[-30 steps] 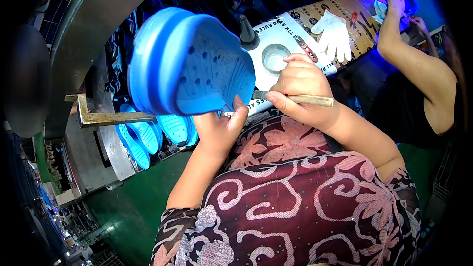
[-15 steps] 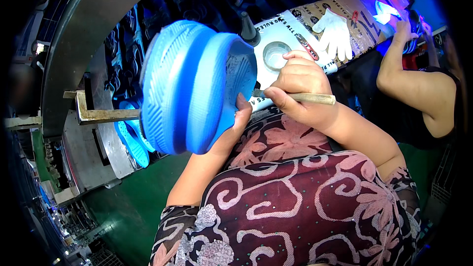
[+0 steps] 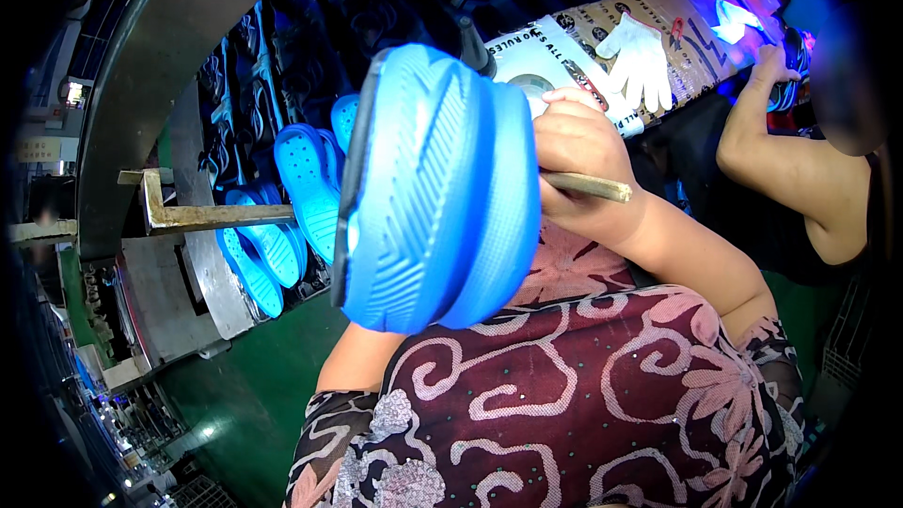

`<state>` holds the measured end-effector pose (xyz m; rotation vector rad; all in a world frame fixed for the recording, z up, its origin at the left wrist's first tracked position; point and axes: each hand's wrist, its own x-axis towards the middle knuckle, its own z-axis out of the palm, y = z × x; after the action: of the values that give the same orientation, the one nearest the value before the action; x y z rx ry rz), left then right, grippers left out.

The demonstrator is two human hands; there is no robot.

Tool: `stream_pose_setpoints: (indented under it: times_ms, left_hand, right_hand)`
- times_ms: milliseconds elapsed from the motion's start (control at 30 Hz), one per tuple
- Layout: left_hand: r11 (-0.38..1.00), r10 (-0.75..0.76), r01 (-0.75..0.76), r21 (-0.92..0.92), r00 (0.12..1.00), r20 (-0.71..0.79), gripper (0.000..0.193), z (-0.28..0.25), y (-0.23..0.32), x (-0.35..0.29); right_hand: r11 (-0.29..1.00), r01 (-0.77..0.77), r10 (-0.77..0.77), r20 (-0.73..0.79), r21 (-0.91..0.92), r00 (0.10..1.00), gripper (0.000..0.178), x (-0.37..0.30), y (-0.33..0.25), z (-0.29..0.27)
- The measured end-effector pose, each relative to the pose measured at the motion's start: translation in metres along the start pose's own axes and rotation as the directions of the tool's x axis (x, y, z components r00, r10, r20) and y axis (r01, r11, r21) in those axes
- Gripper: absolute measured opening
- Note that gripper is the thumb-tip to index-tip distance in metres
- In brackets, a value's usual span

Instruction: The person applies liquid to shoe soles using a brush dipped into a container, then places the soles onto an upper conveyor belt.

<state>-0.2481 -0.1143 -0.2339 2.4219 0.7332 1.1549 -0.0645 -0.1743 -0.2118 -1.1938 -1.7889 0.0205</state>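
Observation:
A blue moulded shoe with ridged sides and a dark edge along its left is held up at the middle, close to the camera. My left forearm runs up behind it; the shoe hides the hand that supports it. To its right, my right hand is closed round a brush. Only the pale wooden handle shows; the shoe blocks the brush's tip from sight. Just beyond my right hand, partly covered, is a round clear dish.
A board with printed covering bears a white glove, a red-handled tool and a dark cone-shaped thing. Several blue clogs lie at left beside a metal bar. A co-worker's arm is at far right.
The shoe has moved right and turned, so its opening and my left thumb are now out of sight. The brush tip has gone behind it. More blue clogs show at left.

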Motion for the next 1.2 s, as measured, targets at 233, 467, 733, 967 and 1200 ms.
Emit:
stream_pose_setpoints:
  times_ms: [233,467,733,967,1200]
  left_hand:
    - [0.998,-0.006,0.014,0.069,0.993,-0.119,0.040,0.004,0.002,-0.006]
    - [0.988,-0.154,0.150,-0.041,0.977,-0.148,0.032,-0.003,0.001,0.004]
    - [0.364,-0.514,0.615,-0.700,0.759,0.399,0.065,-0.059,0.038,0.057]
    - [0.246,-0.030,0.694,-0.677,0.703,0.710,0.065,0.005,0.070,0.222]
    - [0.047,-0.214,0.551,-0.833,0.820,0.531,0.051,0.056,0.109,0.370]
  right_hand:
    - [0.999,-0.038,0.037,-0.021,-0.030,0.999,0.021,0.001,0.002,0.000]
    - [0.989,-0.148,0.146,-0.052,-0.031,0.988,0.025,0.001,0.014,-0.017]
    - [0.966,-0.260,0.258,-0.159,0.013,0.953,0.025,-0.023,0.034,-0.040]
    - [0.914,-0.397,0.405,-0.176,0.080,0.897,0.030,-0.046,0.052,-0.060]
    - [0.899,-0.421,0.438,-0.233,0.120,0.868,0.029,-0.044,0.056,-0.069]
